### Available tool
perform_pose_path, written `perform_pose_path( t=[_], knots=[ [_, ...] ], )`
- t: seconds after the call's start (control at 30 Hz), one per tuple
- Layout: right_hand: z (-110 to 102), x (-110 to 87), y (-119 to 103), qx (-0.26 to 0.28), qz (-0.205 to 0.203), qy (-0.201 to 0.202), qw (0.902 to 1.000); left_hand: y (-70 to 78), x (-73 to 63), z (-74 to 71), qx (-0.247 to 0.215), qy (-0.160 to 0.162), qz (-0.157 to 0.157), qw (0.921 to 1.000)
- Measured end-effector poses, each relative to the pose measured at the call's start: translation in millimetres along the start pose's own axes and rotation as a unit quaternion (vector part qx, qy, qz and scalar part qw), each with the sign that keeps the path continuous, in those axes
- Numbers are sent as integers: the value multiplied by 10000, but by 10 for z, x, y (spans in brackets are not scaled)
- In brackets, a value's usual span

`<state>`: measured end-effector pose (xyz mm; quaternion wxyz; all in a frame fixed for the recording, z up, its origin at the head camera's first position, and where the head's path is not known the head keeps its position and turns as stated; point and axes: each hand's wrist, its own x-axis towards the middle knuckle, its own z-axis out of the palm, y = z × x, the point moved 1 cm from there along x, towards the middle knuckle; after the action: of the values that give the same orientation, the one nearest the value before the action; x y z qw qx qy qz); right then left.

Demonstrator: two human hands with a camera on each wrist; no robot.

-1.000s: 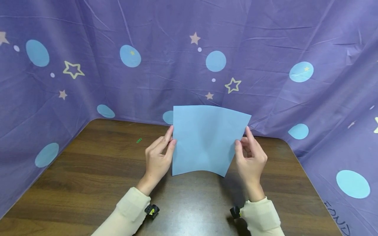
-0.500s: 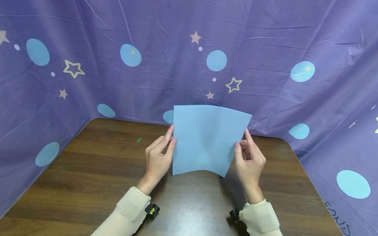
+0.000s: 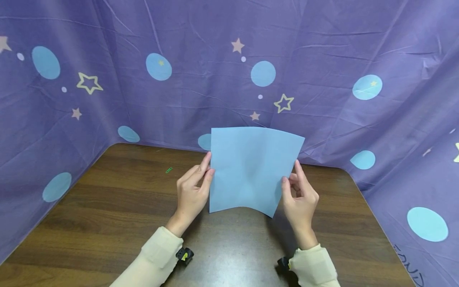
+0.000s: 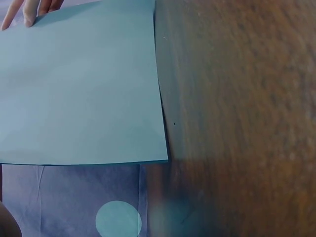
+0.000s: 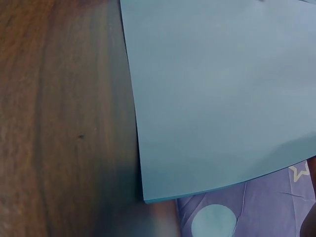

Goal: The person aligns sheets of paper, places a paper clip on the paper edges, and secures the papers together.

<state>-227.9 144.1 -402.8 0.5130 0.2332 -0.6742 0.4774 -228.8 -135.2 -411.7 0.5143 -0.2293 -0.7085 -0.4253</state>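
Your left hand point(image 3: 191, 192) pinches the light-blue paper point(image 3: 251, 167) at its 9 o'clock edge, your right hand point(image 3: 301, 201) at 3 o'clock, this opposed grip presumably keeping the bowed sheet raised, facing you, over the tabletop point(image 3: 114, 223).

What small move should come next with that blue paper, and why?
Perhaps ease the right hand slightly away from the left hand: they hold opposite sides of the paper, which bows between them, so gentle tension might flatten it.
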Motion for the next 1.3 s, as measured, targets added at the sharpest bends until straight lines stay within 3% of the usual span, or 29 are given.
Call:
perform_pose_path(
  t=[0.17, 0.47, 0.77, 1.3],
  knots=[
    [-20, -70, 107, -93, 39, -1, 9999, -10, -3, 8, -7, 15, -37, 10000],
    [-24, -64, -60, -100, 38, -90, 9999, 11, -1, -8, -32, 4, -31, 10000],
    [-36, -220, 198, -124, 61, -30, 9999, 4, -3, -2, -68, 36, -31, 10000],
    [-53, -318, 303, -96, 66, -465, 9988, -1, -5, -5, -29, -24, -66, 10000]
  ],
)
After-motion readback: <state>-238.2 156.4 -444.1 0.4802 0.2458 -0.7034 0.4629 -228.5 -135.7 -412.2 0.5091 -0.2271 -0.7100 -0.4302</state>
